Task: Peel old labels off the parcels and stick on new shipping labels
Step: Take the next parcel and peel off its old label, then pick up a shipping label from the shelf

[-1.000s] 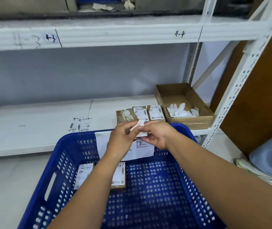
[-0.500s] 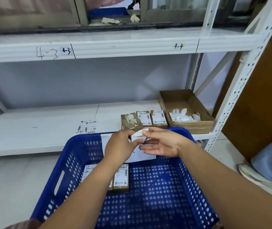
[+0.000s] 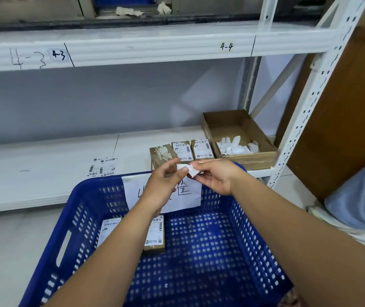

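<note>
One peeled label scrap (image 3: 188,169) is pinched between the fingers of the left hand (image 3: 161,187) and right hand (image 3: 217,177), over the blue basket's (image 3: 84,196) far rim. On the shelf (image 3: 44,173) behind, a stripped parcel (image 3: 162,152) probably awaits a label from the sheet (image 3: 102,167); four other parcels carry labels, old or new unclear.

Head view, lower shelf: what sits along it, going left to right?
loose label sheet → parcel with torn label residue → labelled parcel → second labelled parcel → open cardboard box of white scraps
</note>
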The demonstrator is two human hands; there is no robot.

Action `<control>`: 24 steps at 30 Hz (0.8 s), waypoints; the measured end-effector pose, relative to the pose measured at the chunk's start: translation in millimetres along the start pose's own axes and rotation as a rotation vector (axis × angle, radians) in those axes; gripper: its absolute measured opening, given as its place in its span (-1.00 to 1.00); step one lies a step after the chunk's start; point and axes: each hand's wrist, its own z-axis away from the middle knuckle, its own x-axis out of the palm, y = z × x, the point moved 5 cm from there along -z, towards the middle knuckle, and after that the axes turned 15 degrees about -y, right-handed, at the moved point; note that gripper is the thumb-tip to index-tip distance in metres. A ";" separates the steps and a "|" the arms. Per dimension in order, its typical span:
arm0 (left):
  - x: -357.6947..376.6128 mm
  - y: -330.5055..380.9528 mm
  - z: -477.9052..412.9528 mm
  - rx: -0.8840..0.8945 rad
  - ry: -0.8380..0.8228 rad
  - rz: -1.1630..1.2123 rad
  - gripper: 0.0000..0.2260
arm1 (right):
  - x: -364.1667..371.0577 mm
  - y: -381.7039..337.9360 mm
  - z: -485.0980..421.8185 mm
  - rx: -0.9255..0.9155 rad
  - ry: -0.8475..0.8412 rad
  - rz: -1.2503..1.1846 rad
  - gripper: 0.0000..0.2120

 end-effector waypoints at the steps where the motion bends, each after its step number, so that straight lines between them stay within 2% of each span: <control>1: 2.2 -3.1 -1.2 -0.001 0.014 0.034 -0.70 | -2.8 -0.3 -4.8 -0.009 0.035 -0.010 -0.91; 6: -1.4 -18.8 -17.3 -0.037 0.266 0.414 -0.70 | -57.9 -11.3 -28.1 -0.110 0.399 -0.004 -0.91; 7: -2.7 -21.0 -21.2 -0.055 0.278 0.408 -0.76 | -75.0 -15.8 -31.7 -0.144 0.471 0.088 -0.88; 9: -0.4 -27.4 -32.7 -0.081 0.254 0.312 -0.90 | -108.8 -27.4 -40.3 -0.165 0.621 0.451 -0.84; 11: 4.9 -36.6 -45.2 -0.103 0.222 0.233 -0.89 | -128.0 -37.5 -47.2 -0.161 0.765 0.763 -0.76; 14: 11.5 -52.1 -63.3 -0.133 0.152 0.164 -0.86 | -147.3 -46.0 -60.6 -0.239 0.834 0.880 -0.53; 15: 14.5 -57.3 -69.6 -0.140 0.123 0.133 -0.85 | -153.0 -48.4 -65.5 -0.262 0.861 0.882 -0.54; 18: 24.4 -72.3 -83.6 -0.162 0.037 0.038 -0.85 | -161.4 -51.9 -83.3 -0.325 0.918 0.958 -0.71; 20: 29.2 -83.5 -91.4 -0.178 -0.007 -0.014 -0.86 | -162.2 -57.6 -94.6 -0.341 0.946 1.056 -0.71; 22: 30.4 -94.2 -96.1 -0.196 -0.033 -0.045 -0.87 | -164.2 -62.3 -108.6 -0.354 0.916 1.156 -0.67; 24: 31.4 -106.0 -99.7 -0.214 -0.054 -0.050 -0.86 | -170.9 -64.4 -126.0 -0.357 0.848 1.227 -0.72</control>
